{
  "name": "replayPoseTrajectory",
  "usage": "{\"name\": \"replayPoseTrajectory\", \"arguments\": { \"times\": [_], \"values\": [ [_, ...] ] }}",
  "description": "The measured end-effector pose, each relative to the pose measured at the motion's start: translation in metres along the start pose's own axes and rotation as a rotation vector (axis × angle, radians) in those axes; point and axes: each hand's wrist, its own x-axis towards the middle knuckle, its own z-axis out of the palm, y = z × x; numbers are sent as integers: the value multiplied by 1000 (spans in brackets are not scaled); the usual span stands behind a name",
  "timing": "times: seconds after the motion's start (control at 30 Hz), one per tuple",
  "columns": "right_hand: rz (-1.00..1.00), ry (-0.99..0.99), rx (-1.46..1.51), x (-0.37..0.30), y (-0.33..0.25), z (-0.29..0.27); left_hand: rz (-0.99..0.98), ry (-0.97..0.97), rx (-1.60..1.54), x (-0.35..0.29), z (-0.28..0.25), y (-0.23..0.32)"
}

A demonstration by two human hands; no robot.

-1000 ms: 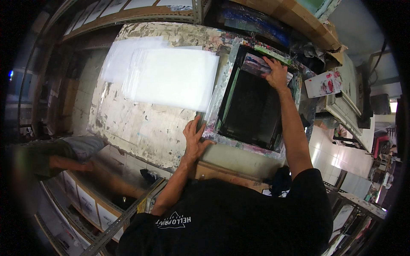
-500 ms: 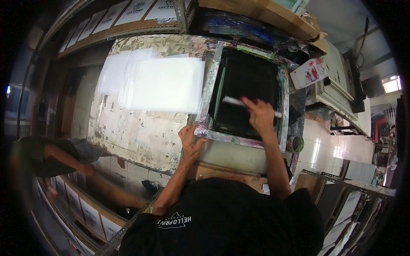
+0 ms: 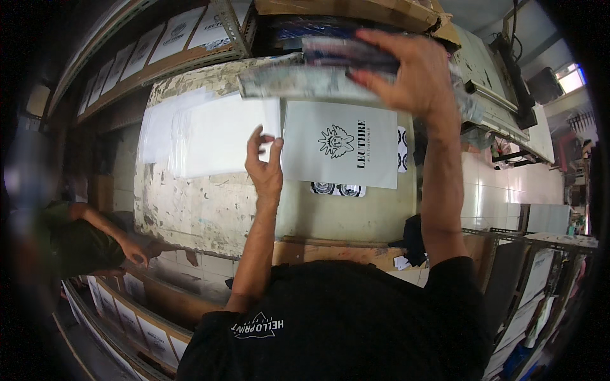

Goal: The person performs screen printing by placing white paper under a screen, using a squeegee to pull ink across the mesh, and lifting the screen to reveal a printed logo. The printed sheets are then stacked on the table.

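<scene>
A screen-printing frame (image 3: 279, 82) is tilted up at the far side of the table, smeared by motion. My right hand (image 3: 422, 76) is at its raised edge, thumb and fingers spread apart; whether it touches the frame is unclear. Below the frame lies a white sheet (image 3: 311, 159) with a black line drawing and lettering. My left hand (image 3: 264, 168) hovers between this sheet and a stack of blank white sheets (image 3: 219, 136), its thumb and forefinger curved apart with nothing visible between them. Small pieces with round black prints (image 3: 338, 188) stick out from under the printed sheet.
The paint-stained table (image 3: 190, 209) spreads to the left. Shelves with printed white sheets (image 3: 175, 35) rise at the far left. Another person's arm (image 3: 105, 228) is at the left. A dark cloth (image 3: 414, 238) hangs by the table's near right corner.
The frame has swung up from the table, exposing the printed sheet. My right hand has moved up and away with it; the squeegee it held cannot be made out. My left hand has left the frame's corner.
</scene>
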Motion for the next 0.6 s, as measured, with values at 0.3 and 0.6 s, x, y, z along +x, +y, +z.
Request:
{"name": "replayPoseTrajectory", "arguments": {
  "times": [0.3, 0.6],
  "values": [
    [128, -37, 86, 61, 11, -25, -24, -29, 601, -72, 23, -100],
    [128, -71, 54, 69, 21, -19, -322, 187, -25, -37, 8, -67]
  ]
}}
